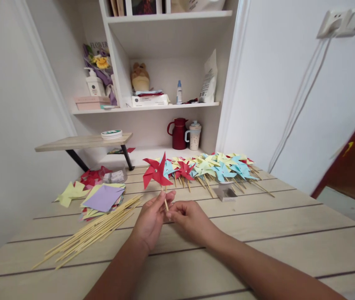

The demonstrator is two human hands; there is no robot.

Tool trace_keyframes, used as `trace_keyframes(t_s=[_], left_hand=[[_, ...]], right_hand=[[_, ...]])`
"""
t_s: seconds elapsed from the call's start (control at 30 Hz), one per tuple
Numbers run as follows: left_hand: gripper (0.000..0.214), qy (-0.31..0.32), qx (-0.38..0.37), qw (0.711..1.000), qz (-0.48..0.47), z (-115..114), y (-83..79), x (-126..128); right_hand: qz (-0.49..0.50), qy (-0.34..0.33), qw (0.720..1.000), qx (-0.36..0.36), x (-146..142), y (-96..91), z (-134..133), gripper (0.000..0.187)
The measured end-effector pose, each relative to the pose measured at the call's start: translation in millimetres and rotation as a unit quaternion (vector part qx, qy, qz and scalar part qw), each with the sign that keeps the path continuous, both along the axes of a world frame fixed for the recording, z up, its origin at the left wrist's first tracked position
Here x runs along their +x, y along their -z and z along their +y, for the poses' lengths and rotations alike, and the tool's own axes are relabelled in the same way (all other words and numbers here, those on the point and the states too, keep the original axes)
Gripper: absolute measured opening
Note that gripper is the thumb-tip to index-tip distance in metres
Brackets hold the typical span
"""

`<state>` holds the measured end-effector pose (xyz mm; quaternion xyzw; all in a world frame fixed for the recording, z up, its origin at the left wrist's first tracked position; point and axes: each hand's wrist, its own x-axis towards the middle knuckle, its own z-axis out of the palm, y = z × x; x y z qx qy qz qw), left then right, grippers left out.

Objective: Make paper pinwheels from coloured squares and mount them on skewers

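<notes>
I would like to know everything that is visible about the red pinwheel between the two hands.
The red pinwheel has four pointed blades, apparently folded paper, with a small pale spot at the centre. Its thin, pale stick looks wooden and leans slightly, top toward the left. The left hand holds the stick below the blades; the right hand's fingers pinch it lower down. It is held above the table, blades upward. Whether they spin cannot be told.

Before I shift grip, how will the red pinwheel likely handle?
The red pinwheel is likely light: folded paper on a thin stick. Its thin, pointed blades would probably crease if pressed. With wide blades at the stick's upper end, it may tip if held loosely.
</notes>
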<state>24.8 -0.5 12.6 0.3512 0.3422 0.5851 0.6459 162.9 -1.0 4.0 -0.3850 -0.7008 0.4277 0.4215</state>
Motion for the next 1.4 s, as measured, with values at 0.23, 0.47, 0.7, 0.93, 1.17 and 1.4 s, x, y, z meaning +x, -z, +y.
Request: trace_keyframes(t_s=[0.23, 0.47, 0.7, 0.93, 1.17, 1.4], left_hand=[[0.038, -0.034, -0.021, 0.999, 0.005, 5.2, 4.8, -2.6], [0.038, 0.0, 0.016, 0.999, 0.031, 5.9, 4.7, -0.8], [0.049, -0.018, 0.008, 0.995, 0.094, 9.9, 7.7, -3.6], [0.06, -0.008, 0.007, 0.991, 0.135, 16.0, 12.4, -5.7], [0.065, -0.118, 0.08, 0.934, 0.327, 21.7, 24.4, -13.8], [0.065, -0.12, 0.102, 0.902, 0.403, 20.0, 21.7, -10.8]], right_hand=[[0.013, 0.008, 1.0, -0.004, -2.8, 2.1, 1.8, 0.012], [-0.054, 0.09, 0.994, 0.018, 2.1, 0.0, 4.5, 0.011], [-0.044, 0.083, 0.996, -0.002, 7.6, -2.0, 8.5, 0.012], [0.011, 0.094, 0.995, -0.018, 17.2, -9.0, 15.3, 0.013], [-0.047, 0.221, 0.974, -0.012, 75.6, -36.4, 34.5, 0.015], [-0.154, 0.348, 0.924, -0.029, 191.8, -34.1, 37.3, 0.02]])
